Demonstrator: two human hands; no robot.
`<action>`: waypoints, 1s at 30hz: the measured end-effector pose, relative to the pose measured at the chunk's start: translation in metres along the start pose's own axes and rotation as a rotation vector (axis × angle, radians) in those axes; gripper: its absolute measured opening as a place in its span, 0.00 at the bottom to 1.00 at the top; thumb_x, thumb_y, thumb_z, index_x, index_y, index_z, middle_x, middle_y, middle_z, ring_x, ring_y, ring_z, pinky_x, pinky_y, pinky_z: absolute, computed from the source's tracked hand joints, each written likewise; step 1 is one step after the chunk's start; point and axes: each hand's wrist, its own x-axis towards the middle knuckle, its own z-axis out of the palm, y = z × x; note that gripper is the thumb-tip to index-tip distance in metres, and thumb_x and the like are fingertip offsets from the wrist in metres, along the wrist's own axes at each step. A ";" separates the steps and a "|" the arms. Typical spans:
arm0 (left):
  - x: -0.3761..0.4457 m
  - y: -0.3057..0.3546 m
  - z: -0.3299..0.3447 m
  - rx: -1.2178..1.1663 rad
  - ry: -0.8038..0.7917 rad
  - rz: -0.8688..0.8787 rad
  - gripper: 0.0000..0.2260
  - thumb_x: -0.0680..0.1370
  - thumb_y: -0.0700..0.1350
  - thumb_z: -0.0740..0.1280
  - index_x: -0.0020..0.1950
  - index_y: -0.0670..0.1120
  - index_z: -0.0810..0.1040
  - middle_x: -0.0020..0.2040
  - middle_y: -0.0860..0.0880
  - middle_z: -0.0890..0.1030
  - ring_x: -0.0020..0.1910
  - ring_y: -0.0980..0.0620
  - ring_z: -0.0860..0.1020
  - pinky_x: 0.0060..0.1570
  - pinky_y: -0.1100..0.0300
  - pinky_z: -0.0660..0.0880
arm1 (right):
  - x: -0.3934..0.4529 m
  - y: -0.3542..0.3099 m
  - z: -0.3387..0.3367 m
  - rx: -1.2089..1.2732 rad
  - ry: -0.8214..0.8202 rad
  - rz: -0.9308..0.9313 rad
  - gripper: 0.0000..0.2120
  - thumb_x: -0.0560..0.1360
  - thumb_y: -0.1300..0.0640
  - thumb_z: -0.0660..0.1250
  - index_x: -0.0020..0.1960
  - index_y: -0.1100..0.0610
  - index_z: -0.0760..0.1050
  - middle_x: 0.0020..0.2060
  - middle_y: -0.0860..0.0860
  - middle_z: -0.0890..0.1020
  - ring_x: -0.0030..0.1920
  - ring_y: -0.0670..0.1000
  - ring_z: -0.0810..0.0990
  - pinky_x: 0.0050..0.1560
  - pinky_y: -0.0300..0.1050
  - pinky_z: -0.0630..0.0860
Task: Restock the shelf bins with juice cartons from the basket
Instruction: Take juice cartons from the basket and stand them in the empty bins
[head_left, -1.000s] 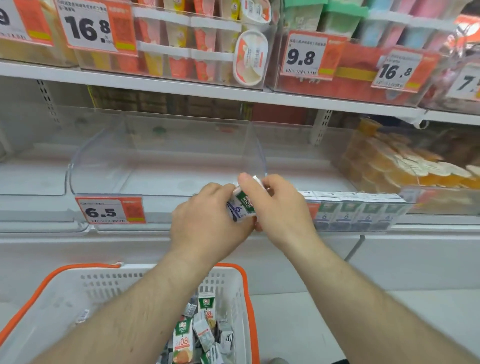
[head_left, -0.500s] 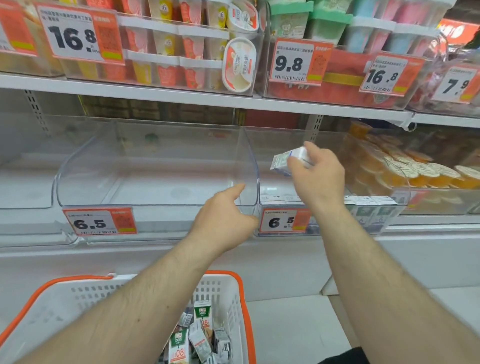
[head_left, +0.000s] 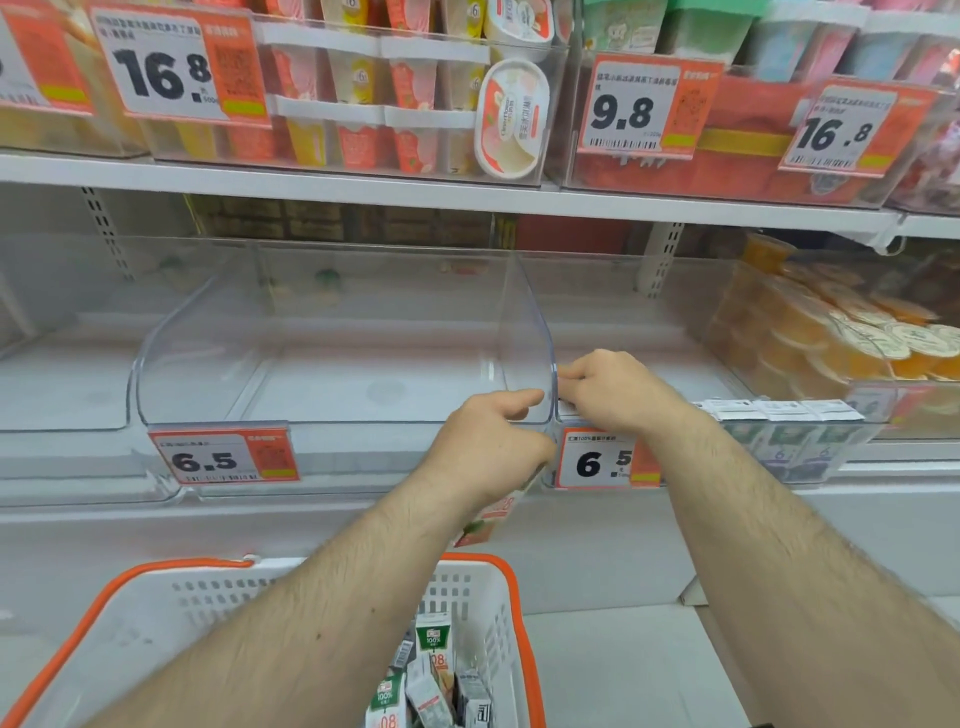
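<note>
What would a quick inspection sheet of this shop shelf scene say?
Surface: white lower shelf holding bins.
Job's things: clear plastic bin with a 6.5 tag, nothing inside; neighbouring clear bin with a front row of white-topped juice cartons; white basket with orange rim holding more cartons.
Clutter: nothing seen.
Hands: left hand holds an orange-printed carton beneath it; right hand is at the neighbouring bin's front corner, fingers curled, contents hidden.
Cables: nothing seen.
Surroundings: orange jelly cups at right; upper shelf with dessert tubs and price tags.
</note>
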 end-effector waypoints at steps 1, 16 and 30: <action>0.001 0.000 -0.001 -0.037 -0.006 -0.010 0.29 0.70 0.39 0.68 0.70 0.56 0.73 0.67 0.56 0.75 0.61 0.55 0.75 0.61 0.60 0.71 | 0.001 -0.001 -0.001 0.001 -0.008 -0.014 0.17 0.82 0.53 0.56 0.41 0.57 0.78 0.34 0.46 0.73 0.45 0.55 0.72 0.45 0.47 0.70; 0.005 0.016 -0.018 -0.387 -0.138 -0.225 0.17 0.73 0.37 0.65 0.58 0.55 0.78 0.43 0.45 0.84 0.43 0.41 0.77 0.45 0.52 0.74 | 0.026 0.001 -0.009 0.175 -0.191 0.141 0.24 0.84 0.43 0.49 0.75 0.52 0.67 0.75 0.51 0.67 0.74 0.54 0.65 0.71 0.51 0.60; 0.012 0.024 -0.014 -0.356 -0.190 -0.251 0.14 0.76 0.39 0.64 0.55 0.56 0.77 0.49 0.41 0.85 0.43 0.44 0.81 0.42 0.55 0.77 | 0.034 -0.002 -0.010 0.175 -0.254 0.146 0.15 0.79 0.53 0.57 0.48 0.59 0.81 0.40 0.54 0.83 0.37 0.53 0.77 0.42 0.48 0.71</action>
